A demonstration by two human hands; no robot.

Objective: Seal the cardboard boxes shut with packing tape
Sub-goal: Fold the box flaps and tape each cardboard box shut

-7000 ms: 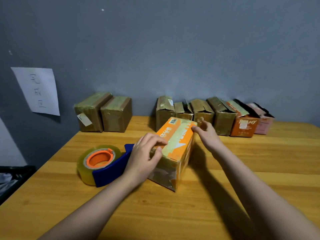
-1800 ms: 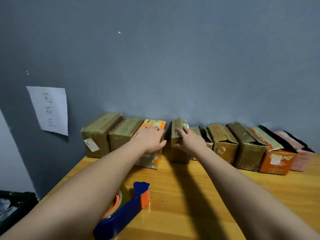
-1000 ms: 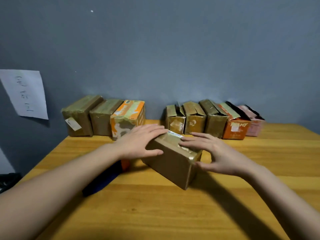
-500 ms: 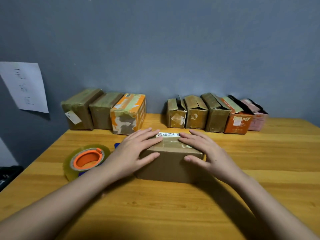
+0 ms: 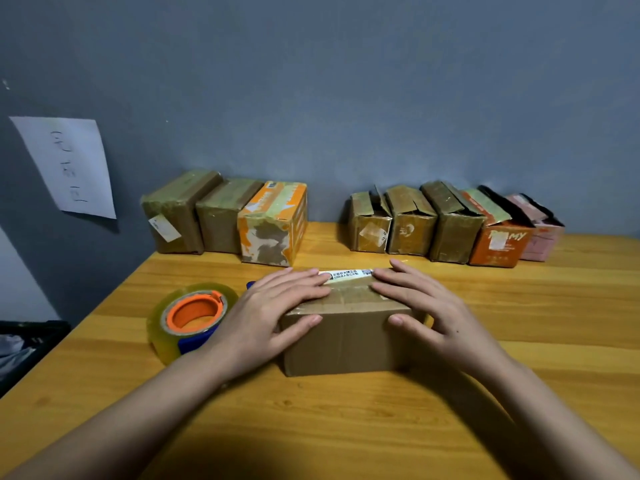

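Observation:
A plain brown cardboard box [image 5: 346, 341] lies on the wooden table [image 5: 346, 427] in front of me, a white printed label along its far top edge. My left hand [image 5: 273, 313] lies flat on the left half of its top, thumb down the front face. My right hand [image 5: 429, 313] lies flat on the right half, thumb also on the front. A roll of clear packing tape [image 5: 190, 313] on a blue dispenser with an orange core lies just left of the box, beside my left wrist.
Three taped boxes, two brown [image 5: 176, 213] and one orange [image 5: 273, 223], stand at the wall on the left. Several boxes with loose flaps [image 5: 446, 220] stand in a row to the right. A handwritten paper sheet [image 5: 65, 164] hangs on the left wall. A dark bin [image 5: 20, 348] sits beside the table.
Both hands pulled the brown box from the back row to the table's middle and squared it to me. In the last half second the hands and box stayed nearly still.

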